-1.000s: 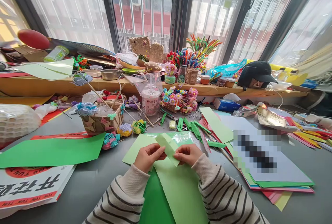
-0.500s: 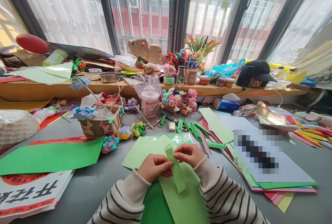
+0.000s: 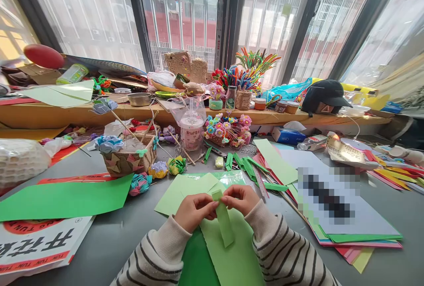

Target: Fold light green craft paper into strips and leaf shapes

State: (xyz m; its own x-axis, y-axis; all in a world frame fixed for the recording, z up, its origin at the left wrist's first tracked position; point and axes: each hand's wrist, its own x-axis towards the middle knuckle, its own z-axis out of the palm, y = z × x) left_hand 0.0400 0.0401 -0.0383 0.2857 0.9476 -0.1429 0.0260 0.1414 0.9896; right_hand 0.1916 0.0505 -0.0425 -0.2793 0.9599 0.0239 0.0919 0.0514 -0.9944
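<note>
A light green strip (image 3: pixel 225 226) is held in the lower centre of the frame, its upper end between the two hands and its length hanging toward the bottom, over a larger light green sheet (image 3: pixel 243 250). Its left edge is pinched by the left hand (image 3: pixel 194 210), with thumb and fingers clamped on the paper; its upper right edge is gripped likewise by the fingers of the right hand (image 3: pixel 241 198).

One second ago the strip was held higher and slanted more; it has since been lowered and turned closer to upright. Compared with half a second ago, only a slight further straightening is seen. The dark green sheet (image 3: pixel 198 259) beneath, the cut green pieces (image 3: pixel 248 169) near the centre and the flower-filled basket (image 3: pixel 124 162) at centre left have been left in place on the grey surface (image 3: pixel 111 237).
</note>
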